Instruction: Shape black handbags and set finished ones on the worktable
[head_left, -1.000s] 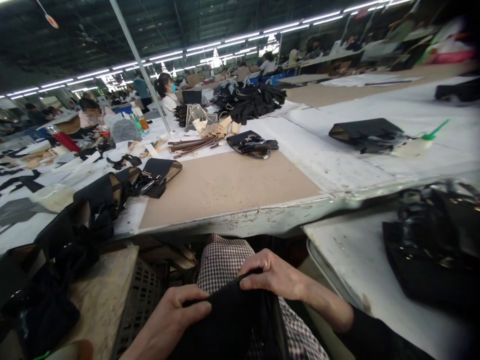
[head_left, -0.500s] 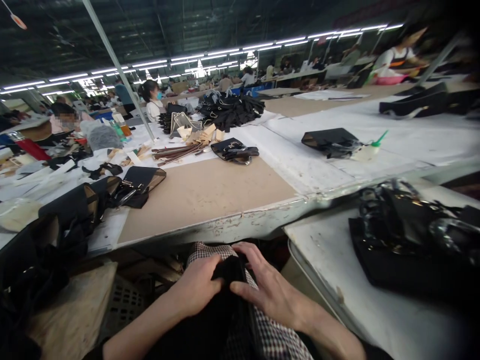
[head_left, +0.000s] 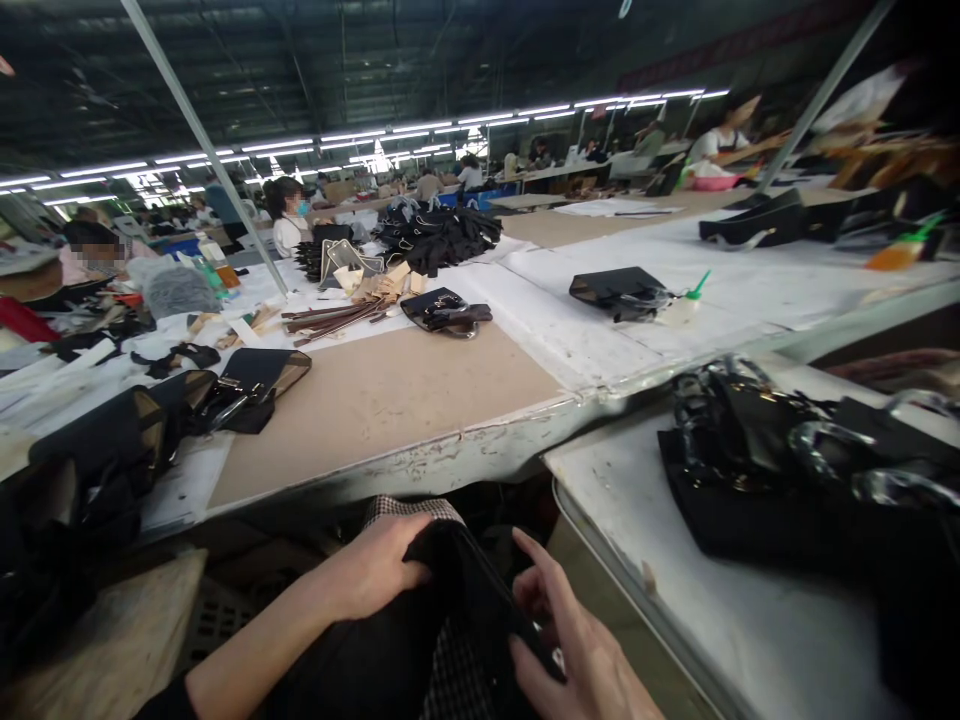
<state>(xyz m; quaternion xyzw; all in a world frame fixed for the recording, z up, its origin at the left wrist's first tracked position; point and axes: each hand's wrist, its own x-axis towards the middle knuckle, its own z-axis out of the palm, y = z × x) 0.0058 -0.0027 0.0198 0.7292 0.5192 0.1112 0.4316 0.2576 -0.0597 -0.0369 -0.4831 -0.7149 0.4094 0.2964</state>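
A black bag piece (head_left: 457, 600) lies on my lap over checked trousers (head_left: 450, 680), below the table edge. My left hand (head_left: 379, 565) is closed on its upper left edge, thumb and fingers pinching the black material. My right hand (head_left: 574, 640) grips the piece's right side from below, index finger stretched up, the other fingers curled round it. Both hands are at the bottom middle of the view.
A brown board (head_left: 390, 390) covers the worktable in front. Black bags (head_left: 112, 450) stand at left, more black bags (head_left: 787, 460) on the white side table (head_left: 750, 640) at right. A glue bottle (head_left: 686, 300), straps (head_left: 330, 318) and other workers lie farther back.
My right hand slid from the top of the black piece down to its right side. The view turned to the right, so the table contents shifted left.
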